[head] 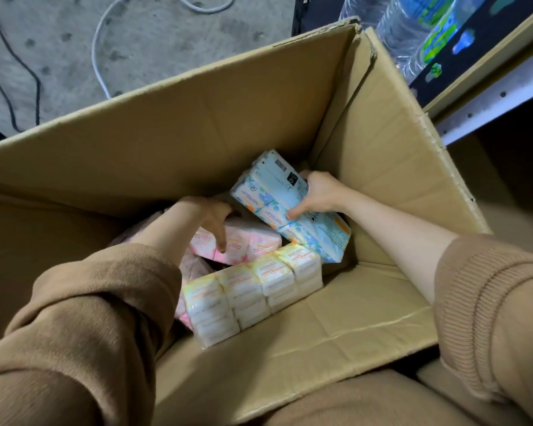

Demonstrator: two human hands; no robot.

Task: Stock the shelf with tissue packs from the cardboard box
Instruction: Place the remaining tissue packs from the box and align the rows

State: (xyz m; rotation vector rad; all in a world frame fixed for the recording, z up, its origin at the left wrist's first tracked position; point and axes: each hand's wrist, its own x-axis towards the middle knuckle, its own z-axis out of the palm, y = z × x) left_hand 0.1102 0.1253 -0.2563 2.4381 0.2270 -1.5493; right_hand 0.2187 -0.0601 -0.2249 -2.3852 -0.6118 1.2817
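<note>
Both my arms reach down into a large open cardboard box [197, 124]. My right hand [317, 193] grips the right edge of a blue tissue pack [274, 192] that lies tilted near the far right corner. My left hand [211, 216] curls over a pink tissue pack [253, 241], thumb on its near side and fingers hidden behind it. A yellow tissue pack [253, 290] lies in front of both, untouched. More pink packs show dimly under my left arm.
The shelf [490, 96] stands to the right of the box, its metal rail at upper right. Wrapped water bottles [413, 29] stand on a shelf beyond the box. Cables [13, 72] lie on the concrete floor at upper left.
</note>
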